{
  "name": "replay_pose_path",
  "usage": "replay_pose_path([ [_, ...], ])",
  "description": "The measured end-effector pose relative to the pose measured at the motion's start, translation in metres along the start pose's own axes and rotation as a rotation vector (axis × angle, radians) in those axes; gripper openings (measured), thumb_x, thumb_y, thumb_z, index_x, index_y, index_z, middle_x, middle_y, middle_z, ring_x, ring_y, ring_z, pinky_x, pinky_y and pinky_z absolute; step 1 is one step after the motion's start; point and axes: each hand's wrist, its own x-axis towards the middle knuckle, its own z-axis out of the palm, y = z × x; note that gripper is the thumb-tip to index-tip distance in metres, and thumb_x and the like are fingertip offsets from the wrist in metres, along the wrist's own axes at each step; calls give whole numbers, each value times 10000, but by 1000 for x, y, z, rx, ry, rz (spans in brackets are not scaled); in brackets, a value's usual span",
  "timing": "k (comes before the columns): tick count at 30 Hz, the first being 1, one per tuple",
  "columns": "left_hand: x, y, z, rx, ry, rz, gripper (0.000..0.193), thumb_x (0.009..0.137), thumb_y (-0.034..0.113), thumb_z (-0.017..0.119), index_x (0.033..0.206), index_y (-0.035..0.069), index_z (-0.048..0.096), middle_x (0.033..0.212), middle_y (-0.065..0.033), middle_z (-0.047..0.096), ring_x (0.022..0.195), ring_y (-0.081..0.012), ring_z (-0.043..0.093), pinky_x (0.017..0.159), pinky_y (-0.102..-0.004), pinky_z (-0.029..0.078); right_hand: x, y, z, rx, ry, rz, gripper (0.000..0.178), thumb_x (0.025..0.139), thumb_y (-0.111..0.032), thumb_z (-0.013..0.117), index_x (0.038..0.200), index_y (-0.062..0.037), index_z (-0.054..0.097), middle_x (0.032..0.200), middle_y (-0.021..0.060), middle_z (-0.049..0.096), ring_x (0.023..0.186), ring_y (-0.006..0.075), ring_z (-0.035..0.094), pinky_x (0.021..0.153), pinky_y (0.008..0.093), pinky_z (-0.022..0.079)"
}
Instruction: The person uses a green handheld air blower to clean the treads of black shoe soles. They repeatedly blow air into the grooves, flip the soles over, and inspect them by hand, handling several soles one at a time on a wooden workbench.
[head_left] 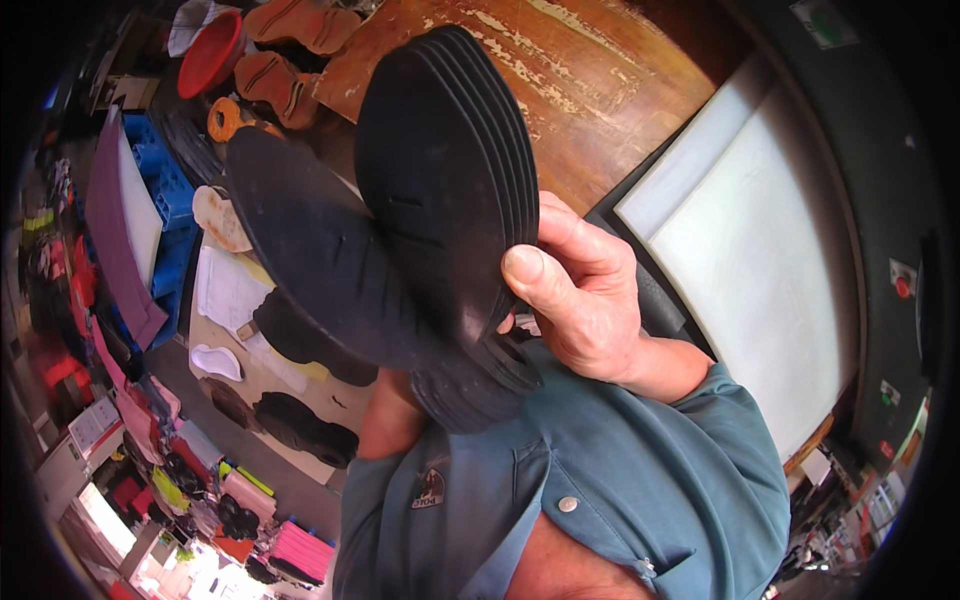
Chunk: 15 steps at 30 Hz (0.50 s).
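A stack of thin black shoe soles point(440, 130) with small slits stands tilted upright in front of me. One separate black sole point(310, 240) leans away to the left, so the pieces spread apart in a V. My right hand point(590, 295) pinches the stack's right edge, thumb on the near face and fingers behind. My left hand point(396, 400) reaches up behind the lower part of the soles, and mostly its wrist shows. A fingertip peeks out below my right thumb, which suggests the left hand is wrapped round the stack's lower end.
A worn brown wooden board point(620, 120) lies beyond the soles. To the right are a pale flat plate point(750, 270) and a dark machine frame with a red button point(903, 287). Leftward lie a red bowl point(211, 55), an orange tape roll point(228, 118), a blue crate point(172, 200) and dark soles point(300, 425).
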Motion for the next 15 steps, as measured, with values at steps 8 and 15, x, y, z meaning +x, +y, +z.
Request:
replay_pose_path([
  [8, 37, 24, 23, 609, 340, 151, 631, 1183, 423, 368, 1622, -29, 356, 1620, -179, 477, 1472, -304, 497, 1248, -449, 385, 15, 5, -15, -314, 99, -49, 944, 1123, -443, 562, 1705, 53, 7, 1668, 220, 382, 1513, 277, 419, 1234, 356, 338],
  [15, 53, 11, 48, 809, 366, 33, 574, 1165, 259, 416, 1636, -51, 311, 1617, -192, 458, 1449, -291, 505, 1219, -419, 401, 23, 13, -29, -281, 273, -5, 876, 1152, -466, 478, 1696, 69, 47, 1723, 259, 272, 1609, 305, 263, 1296, 376, 230],
])
